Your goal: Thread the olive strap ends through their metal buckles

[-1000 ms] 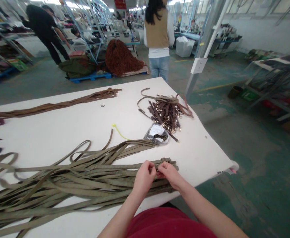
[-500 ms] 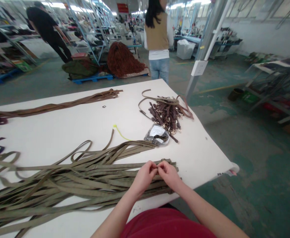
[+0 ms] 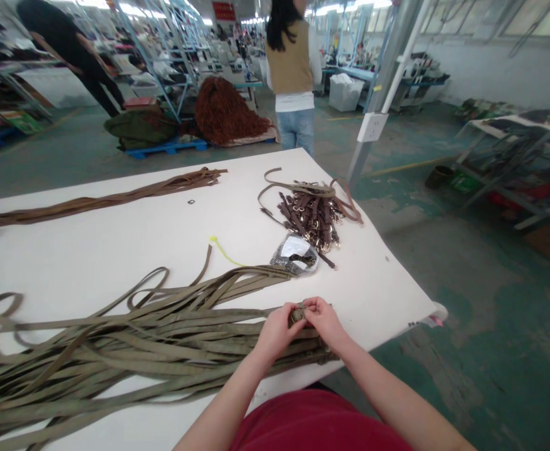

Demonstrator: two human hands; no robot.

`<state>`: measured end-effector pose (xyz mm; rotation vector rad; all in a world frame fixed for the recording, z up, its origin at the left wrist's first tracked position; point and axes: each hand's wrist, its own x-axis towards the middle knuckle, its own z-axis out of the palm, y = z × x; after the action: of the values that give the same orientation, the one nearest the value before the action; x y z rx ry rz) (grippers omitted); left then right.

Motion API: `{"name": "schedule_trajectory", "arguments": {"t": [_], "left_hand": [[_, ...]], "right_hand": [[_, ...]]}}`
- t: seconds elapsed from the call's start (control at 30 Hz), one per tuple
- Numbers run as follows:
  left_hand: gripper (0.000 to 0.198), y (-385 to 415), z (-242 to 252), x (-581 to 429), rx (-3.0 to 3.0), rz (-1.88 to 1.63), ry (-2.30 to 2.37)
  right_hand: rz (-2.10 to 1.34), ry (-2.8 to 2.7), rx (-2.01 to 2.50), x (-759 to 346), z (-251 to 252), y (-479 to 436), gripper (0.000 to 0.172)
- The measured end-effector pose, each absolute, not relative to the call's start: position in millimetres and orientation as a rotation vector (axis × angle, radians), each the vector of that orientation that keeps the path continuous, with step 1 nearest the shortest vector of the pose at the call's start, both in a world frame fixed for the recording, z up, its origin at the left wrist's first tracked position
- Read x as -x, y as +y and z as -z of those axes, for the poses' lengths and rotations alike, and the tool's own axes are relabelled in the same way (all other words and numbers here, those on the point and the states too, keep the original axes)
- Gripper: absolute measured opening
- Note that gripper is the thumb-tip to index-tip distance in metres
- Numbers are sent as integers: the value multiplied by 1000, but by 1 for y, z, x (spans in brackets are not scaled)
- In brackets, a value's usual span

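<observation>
Long olive-green straps [image 3: 162, 341] lie in a loose bundle along the near side of the white table [image 3: 171, 228]. Over their right ends, my left hand [image 3: 277, 329] and my right hand [image 3: 322, 322] meet, fingertips close together. Both hands are closed on an olive strap end [image 3: 298, 314], which shows between them with what looks like a small metal ring or buckle. The fingers cover part of it. Just beyond my hands sits a clear plastic bag [image 3: 296, 255] with a white label and small dark metal parts inside.
Brown short straps with metal clasps [image 3: 310, 213] are heaped at the far right. Brown straps [image 3: 162, 186] run along the back edge; a small ring [image 3: 191, 202] and a yellow-green tie [image 3: 225, 252] lie mid-table. A metal post [image 3: 373, 119] and a person [image 3: 291, 69] stand beyond.
My fingertips have parted slightly, and the strap end with its metal piece now shows between them. The whole view has shifted a little, with the scene sliding left.
</observation>
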<state>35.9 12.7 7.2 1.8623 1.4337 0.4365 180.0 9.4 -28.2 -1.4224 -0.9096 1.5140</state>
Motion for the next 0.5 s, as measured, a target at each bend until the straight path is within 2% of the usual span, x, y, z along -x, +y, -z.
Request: {"name": "schedule_trajectory", "arguments": {"t": [0.3, 0.5], "left_hand": [[33, 26, 22, -2, -2105, -98, 1483], [27, 39, 43, 65, -2223, 303, 1689]], "right_hand": [[-1350, -964, 1650, -176, 79, 21, 21], [-726, -1591, 1910, -225, 93, 31, 20]]}}
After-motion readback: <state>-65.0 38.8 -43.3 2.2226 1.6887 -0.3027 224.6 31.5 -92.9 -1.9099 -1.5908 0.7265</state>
